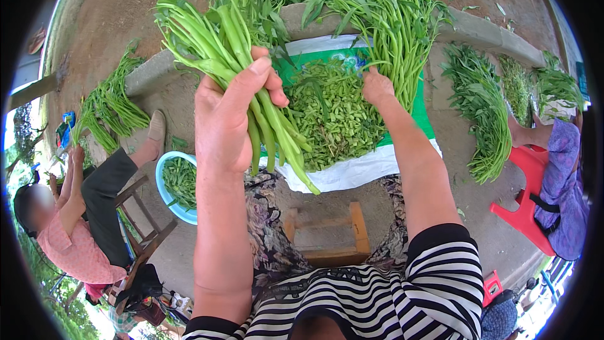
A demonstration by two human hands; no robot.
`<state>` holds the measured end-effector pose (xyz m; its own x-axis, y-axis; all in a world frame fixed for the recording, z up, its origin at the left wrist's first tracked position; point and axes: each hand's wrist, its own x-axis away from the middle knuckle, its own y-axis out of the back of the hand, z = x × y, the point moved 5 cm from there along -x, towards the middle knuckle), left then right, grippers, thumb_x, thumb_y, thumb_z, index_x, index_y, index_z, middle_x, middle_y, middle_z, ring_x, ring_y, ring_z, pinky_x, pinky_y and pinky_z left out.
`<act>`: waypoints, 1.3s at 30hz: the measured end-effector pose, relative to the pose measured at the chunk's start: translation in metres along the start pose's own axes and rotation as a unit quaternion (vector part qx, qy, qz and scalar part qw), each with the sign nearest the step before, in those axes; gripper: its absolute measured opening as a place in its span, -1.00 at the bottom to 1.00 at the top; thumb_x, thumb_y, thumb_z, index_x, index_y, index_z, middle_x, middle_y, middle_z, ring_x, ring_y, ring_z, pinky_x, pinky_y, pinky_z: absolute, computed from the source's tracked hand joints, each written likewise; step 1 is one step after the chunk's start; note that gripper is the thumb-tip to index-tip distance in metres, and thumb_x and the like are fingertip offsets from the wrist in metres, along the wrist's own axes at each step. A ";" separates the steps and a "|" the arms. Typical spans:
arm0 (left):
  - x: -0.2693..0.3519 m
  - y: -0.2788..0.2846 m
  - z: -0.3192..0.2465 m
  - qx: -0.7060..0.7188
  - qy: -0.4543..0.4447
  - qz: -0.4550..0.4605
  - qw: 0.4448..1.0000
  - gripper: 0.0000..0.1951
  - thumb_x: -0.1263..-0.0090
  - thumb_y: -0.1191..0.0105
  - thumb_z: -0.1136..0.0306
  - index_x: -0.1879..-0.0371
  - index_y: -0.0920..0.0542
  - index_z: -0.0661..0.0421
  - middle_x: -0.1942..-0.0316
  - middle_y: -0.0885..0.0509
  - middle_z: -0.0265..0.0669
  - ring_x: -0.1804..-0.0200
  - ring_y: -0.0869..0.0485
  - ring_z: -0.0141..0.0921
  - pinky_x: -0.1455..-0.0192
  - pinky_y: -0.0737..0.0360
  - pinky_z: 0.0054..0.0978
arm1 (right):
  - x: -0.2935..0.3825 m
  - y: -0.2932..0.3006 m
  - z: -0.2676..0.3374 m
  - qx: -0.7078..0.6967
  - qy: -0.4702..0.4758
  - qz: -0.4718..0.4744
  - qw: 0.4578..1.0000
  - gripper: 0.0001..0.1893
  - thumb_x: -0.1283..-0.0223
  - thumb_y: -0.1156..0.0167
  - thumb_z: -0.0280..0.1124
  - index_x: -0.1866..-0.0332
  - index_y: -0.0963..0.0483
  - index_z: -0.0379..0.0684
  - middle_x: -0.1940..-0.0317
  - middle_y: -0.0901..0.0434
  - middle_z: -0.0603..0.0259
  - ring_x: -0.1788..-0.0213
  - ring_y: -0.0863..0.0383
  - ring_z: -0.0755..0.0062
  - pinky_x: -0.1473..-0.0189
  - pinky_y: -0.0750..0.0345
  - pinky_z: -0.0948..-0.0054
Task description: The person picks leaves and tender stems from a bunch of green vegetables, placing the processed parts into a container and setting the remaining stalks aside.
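My left hand [236, 99] grips a bunch of green stems [222, 42], likely water spinach, raised close to the camera. Its cut lower ends slant down to the right over a heap of short chopped stem pieces [339, 127]. The heap rests on a green and white plastic sack [358, 177] laid on the ground. Further right, my right hand [377, 86] touches the lower ends of a large pile of long leafy stems [401, 33]. Its fingertips are partly hidden there, so I cannot tell whether they hold a stem.
A light-blue basin [188, 217] of cut greens stands left, by a seated person [80, 245]. More stem bundles lie left [113, 104] and right [481, 108]. A concrete kerb [302, 21] runs behind the sack. A red plastic stool [528, 189] holds another person at right. A wooden stool [361, 231] is below me.
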<state>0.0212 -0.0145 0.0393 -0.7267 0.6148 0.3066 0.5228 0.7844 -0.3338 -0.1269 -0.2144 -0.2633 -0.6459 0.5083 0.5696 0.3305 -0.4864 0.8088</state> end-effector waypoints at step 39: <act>0.015 -0.033 0.005 0.303 0.077 0.098 0.945 -0.79 -0.33 -0.04 0.33 0.13 -0.46 0.14 0.34 -0.58 -0.29 0.33 -0.60 -0.41 0.27 -0.63 -0.42 | 0.261 0.226 0.093 -0.631 0.167 -0.110 0.749 -0.80 -0.17 -0.16 -0.34 0.27 -0.55 -0.30 0.59 -0.43 0.47 0.54 -0.33 0.74 0.46 -0.33 0.65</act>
<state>-0.0095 -0.0313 0.0502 -0.5444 0.7849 0.2961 0.2550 0.4911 -0.8330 -0.1571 -0.1254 0.0820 -0.7956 0.5706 0.2036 -0.5870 -0.8092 -0.0261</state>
